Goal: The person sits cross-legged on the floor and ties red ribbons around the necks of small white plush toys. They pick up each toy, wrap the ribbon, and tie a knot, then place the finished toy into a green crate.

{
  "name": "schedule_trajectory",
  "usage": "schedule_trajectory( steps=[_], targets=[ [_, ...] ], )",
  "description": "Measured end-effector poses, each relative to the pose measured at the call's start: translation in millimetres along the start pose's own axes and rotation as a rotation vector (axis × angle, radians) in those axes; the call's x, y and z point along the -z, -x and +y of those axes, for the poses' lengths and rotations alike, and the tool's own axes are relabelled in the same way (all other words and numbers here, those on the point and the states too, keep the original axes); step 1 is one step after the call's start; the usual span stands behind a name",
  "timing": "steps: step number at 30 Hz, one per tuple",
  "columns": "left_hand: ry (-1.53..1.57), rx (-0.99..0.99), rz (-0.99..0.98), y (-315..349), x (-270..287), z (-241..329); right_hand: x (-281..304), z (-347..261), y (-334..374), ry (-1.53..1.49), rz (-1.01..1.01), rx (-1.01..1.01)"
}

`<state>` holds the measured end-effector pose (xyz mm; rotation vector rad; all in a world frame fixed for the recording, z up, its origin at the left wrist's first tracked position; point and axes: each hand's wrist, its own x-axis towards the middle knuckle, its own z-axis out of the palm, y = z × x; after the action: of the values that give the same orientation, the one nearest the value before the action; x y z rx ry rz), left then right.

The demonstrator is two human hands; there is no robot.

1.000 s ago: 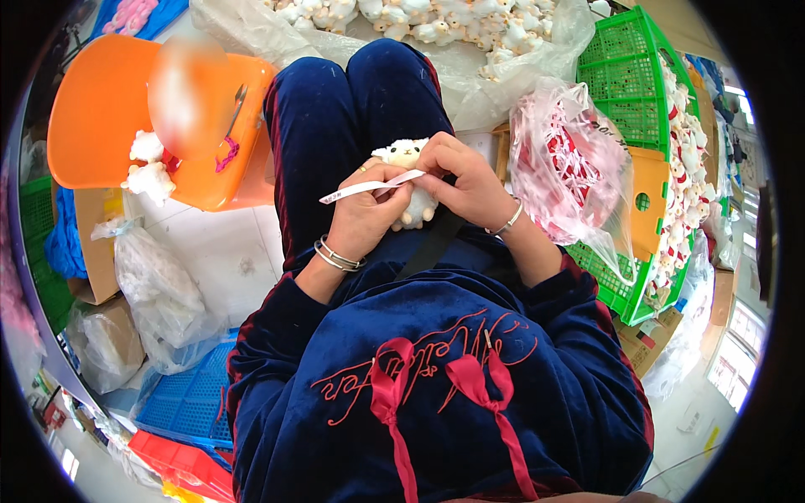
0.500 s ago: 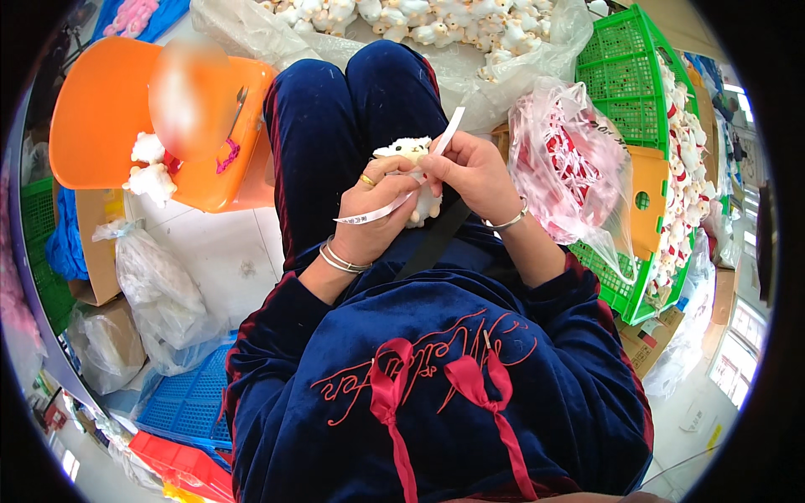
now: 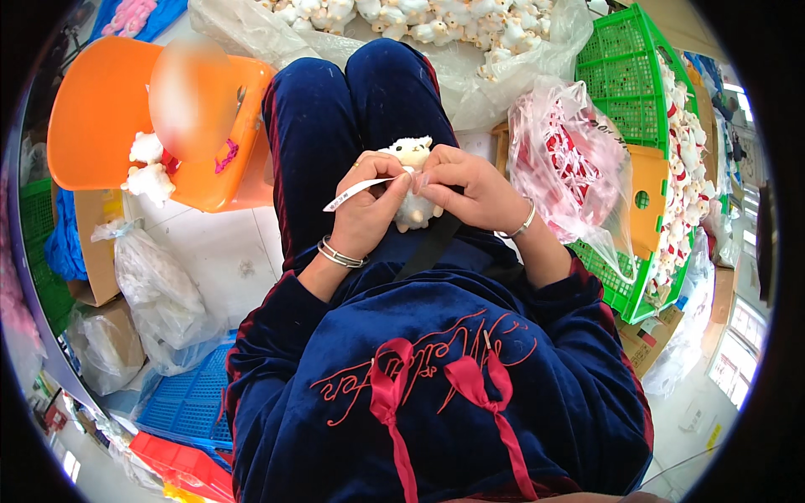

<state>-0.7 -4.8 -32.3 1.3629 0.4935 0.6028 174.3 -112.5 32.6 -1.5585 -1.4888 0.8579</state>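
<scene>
A small white plush animal [image 3: 414,211] with a fluffy head and cream feet rests upright in my lap, facing away from my chest. My left hand [image 3: 362,210] is closed, pinching a white printed ribbon [image 3: 355,193] between thumb and forefinger; its loose end sticks out to the left. At the plush animal's neck, the fingertips of my right hand [image 3: 471,189] are pinched together, touching those of the left. The ribbon's other part is mostly hidden there, between the fingers.
An orange chair [image 3: 92,117] at the left holds white plush pieces [image 3: 148,180]. To the right are a clear bag of red and pink ribbons [image 3: 566,163] and a green crate [image 3: 625,75]. White plush toys [image 3: 436,25] fill a plastic sheet beyond my knees.
My right hand has come down from the ribbon's raised end to the plush animal's neck. The ribbon no longer shows above the right hand. My fingertips have drawn together.
</scene>
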Motion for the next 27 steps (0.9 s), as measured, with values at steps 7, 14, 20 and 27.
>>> schedule_trajectory(
  steps=[7,14,20,27],
  targets=[
    [-0.009,-0.093,0.026,0,-6,1,-10,-6,-9,0.062,0.105,-0.313],
    [-0.125,-0.210,-0.033,-1,-2,4,-31,11,-14,0.315,0.265,0.060],
    [-0.206,-0.252,-0.068,0,1,3,-7,-5,-14,0.375,-0.008,0.007],
    [-0.270,-0.346,-0.090,-1,-1,4,32,-5,-20,0.193,-0.273,-0.164]
  ],
)
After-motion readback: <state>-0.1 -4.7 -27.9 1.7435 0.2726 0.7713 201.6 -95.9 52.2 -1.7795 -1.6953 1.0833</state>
